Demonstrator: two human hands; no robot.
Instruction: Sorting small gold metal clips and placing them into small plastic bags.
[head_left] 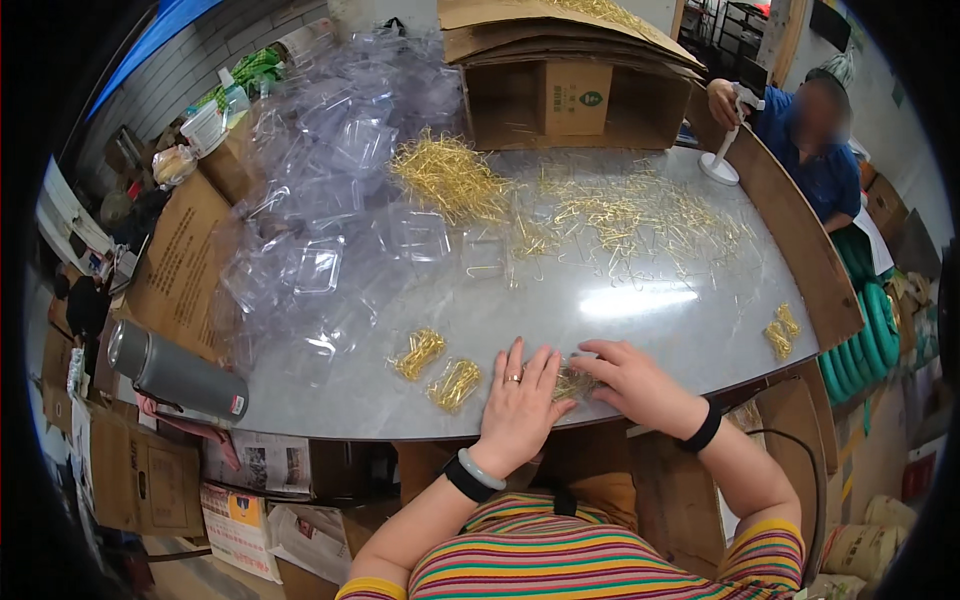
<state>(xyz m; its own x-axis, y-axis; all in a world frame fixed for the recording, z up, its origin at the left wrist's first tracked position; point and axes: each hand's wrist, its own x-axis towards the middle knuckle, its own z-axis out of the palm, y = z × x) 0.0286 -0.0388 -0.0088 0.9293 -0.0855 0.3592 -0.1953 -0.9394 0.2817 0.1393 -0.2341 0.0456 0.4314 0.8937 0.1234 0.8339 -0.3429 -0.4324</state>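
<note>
My left hand [518, 405] lies flat near the table's front edge, fingers stretched out, a ring on one finger. Its thumb reaches to a small clear plastic pack [571, 383] of gold wire hooks. On the pack's other side, my right hand [630, 382] has its fingers apart and lightly bent, the fingertips at the pack's edge. Both hands partly cover that pack. Left of my left hand lie two more filled packs, one nearer [455, 385] and one farther [419, 354].
Clear plastic cases [340, 180] heap up at the left; a gold hook pile [450, 175] and scattered hooks [640, 215] lie beyond my hands. A grey bottle [180, 370] stands left. Gold bundles [782, 331] lie right. Beyond the cardboard wall [790, 235], a person grips a white stand [719, 169].
</note>
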